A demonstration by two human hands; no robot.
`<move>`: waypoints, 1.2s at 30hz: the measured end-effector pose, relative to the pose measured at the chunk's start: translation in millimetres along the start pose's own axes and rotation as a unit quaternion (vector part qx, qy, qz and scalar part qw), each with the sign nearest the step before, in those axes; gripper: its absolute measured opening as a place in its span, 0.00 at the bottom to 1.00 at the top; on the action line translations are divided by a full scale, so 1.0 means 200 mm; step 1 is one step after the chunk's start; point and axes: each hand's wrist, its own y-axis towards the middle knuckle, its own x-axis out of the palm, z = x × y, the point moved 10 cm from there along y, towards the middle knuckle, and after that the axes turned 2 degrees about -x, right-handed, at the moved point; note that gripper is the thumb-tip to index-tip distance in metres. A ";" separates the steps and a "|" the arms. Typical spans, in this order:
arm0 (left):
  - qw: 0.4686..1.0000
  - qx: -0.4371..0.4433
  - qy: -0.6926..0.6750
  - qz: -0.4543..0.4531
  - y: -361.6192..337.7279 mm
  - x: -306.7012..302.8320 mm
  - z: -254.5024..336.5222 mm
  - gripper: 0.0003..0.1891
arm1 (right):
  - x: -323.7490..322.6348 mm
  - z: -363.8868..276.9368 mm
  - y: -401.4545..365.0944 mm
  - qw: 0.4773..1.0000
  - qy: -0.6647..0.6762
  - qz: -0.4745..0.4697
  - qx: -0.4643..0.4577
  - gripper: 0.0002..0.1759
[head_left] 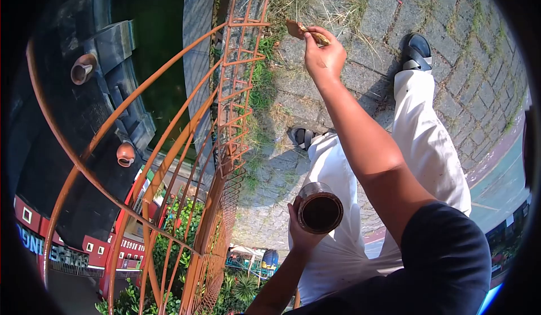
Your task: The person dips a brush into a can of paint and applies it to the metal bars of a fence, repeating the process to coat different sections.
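Observation:
My right hand (327,56) is closed around a small paintbrush (293,30), pinching it by its handle. The brush has a flat brown end that points toward an orange-brown metal fence (224,112), with a small gap between them. Lower down, my left hand (302,237) grips a clear cup (313,189) of dark brown liquid. The cup is in front of my white trousers, and its opening faces the camera. Some of the left fingers are hidden behind it.
Grey paving blocks (372,19) with grass in the joints lie under my sandals (418,52). Curved fence bars (138,92) extend to the left. Beyond them are dark green water (152,39), clay pots (125,154) and a red building (107,252). Green plants (183,225) grow below.

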 end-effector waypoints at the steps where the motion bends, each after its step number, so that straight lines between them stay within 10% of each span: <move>1: 1.000 0.008 0.020 0.004 0.00 0.00 -0.01 0.74 | 0.03 -0.03 -0.03 0.999 0.040 -0.026 0.003 0.08; 4: 0.999 -0.025 -0.031 0.002 -0.02 0.00 -0.04 0.75 | 0.17 -0.24 -0.21 0.949 0.236 -0.187 0.093 0.08; 12: 1.000 -0.013 0.012 0.002 -0.04 0.01 -0.06 0.77 | -0.07 0.27 0.00 0.988 0.112 0.059 0.093 0.09; 20: 1.000 0.016 0.018 0.015 -0.04 -0.02 -0.06 0.75 | -0.13 0.27 0.00 0.989 0.061 -0.023 0.133 0.07; 26: 0.999 0.000 -0.038 0.017 -0.05 -0.01 -0.13 0.74 | -0.04 0.13 -0.17 0.979 -0.054 -0.193 -0.024 0.09; 31: 1.000 0.001 -0.004 0.014 -0.05 -0.01 -0.10 0.75 | 0.04 0.14 -0.29 0.967 0.039 -0.243 0.062 0.08; 36: 0.999 0.015 0.032 0.012 -0.04 -0.02 -0.04 0.76 | -0.17 0.15 0.07 0.991 0.109 -0.046 0.054 0.08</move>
